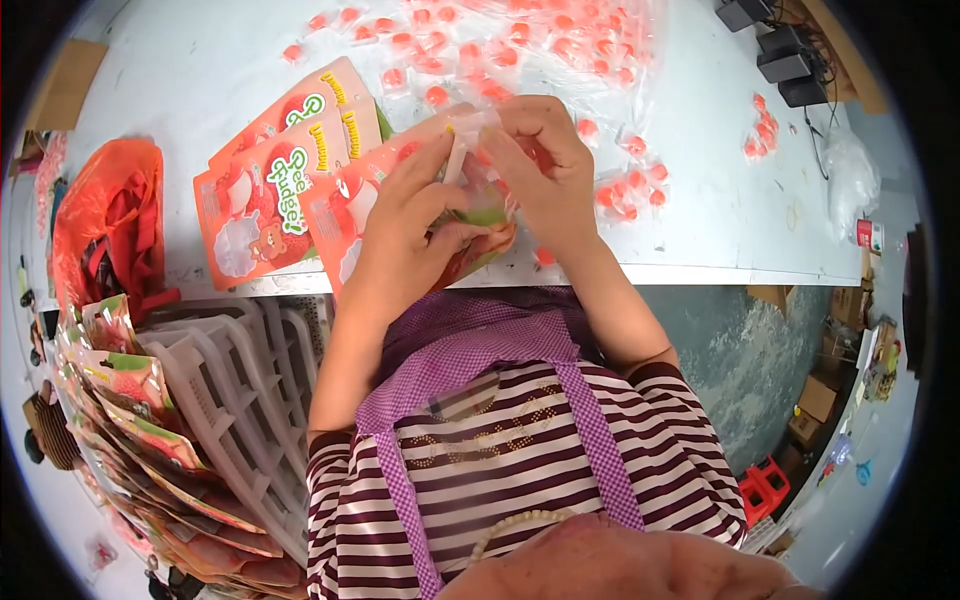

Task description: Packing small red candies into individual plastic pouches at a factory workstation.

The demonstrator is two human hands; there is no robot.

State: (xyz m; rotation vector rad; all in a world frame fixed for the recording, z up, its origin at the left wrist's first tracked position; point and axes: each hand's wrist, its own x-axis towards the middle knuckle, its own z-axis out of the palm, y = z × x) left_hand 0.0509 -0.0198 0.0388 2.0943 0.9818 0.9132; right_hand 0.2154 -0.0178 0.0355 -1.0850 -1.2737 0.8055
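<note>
A pink and red snack pouch (335, 212) is held at a tilt over the table's near edge. Around its side wrap the fingers of my left hand (410, 220), with the thumb pressed in near its top. My right hand (545, 165) is closed at the pouch's clear upper end, fingertips pinching there. Something reddish shows under the right fingers, partly hidden by them. Two more flat pouches, a nearer one (240, 225) and a farther one (250, 125), overlap just left of the held one. Wrapped red candies (622, 190) lie close to my right hand.
A large spread of wrapped candies (470, 50) covers the far middle of the white table (720, 230). Dark devices with cables (790, 60) stand far right. An orange bag (105, 220) is at left. Below it, stacked pouches (165, 440) lean beside white plastic crates (225, 390).
</note>
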